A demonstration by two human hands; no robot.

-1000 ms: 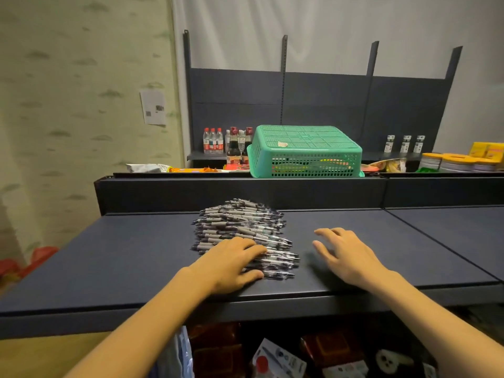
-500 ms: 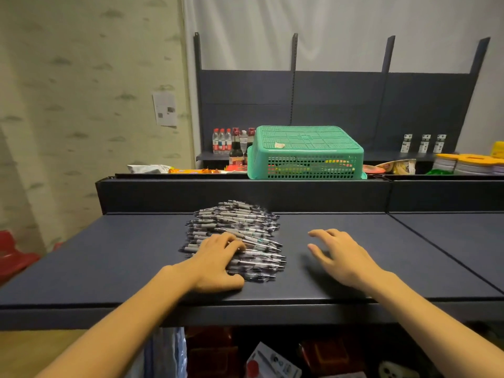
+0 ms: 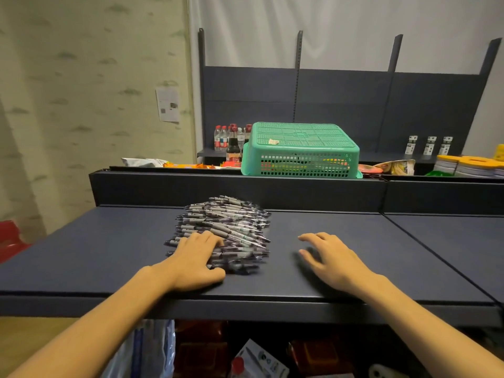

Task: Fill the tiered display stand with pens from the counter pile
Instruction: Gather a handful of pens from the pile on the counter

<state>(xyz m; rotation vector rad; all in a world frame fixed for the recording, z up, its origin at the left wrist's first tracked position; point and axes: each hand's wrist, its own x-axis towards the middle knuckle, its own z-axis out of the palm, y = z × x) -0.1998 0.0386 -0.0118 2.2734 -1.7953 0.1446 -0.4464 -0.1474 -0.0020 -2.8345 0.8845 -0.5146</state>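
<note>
A pile of grey-and-black pens [image 3: 229, 227] lies on the dark counter [image 3: 95, 257], near its back wall. My left hand [image 3: 195, 259] rests on the near left part of the pile. Its fingers curl over several pens and its thumb lies along the pile's near edge. My right hand [image 3: 331, 259] sits on the counter to the right of the pile, apart from it, fingers spread and relaxed, holding nothing. No tiered display stand shows in this view.
An upturned green basket [image 3: 300, 151] stands on the ledge behind the counter, with bottles [image 3: 231, 140] to its left and snack packs and yellow-lidded tubs [image 3: 469, 166] to its right. Bagged goods sit under the counter. A seam divides the counter at the right.
My left hand's fingers have drawn back from stretched across the pile and curled over its near left pens. My right hand has hardly shifted. The view has turned slightly left.
</note>
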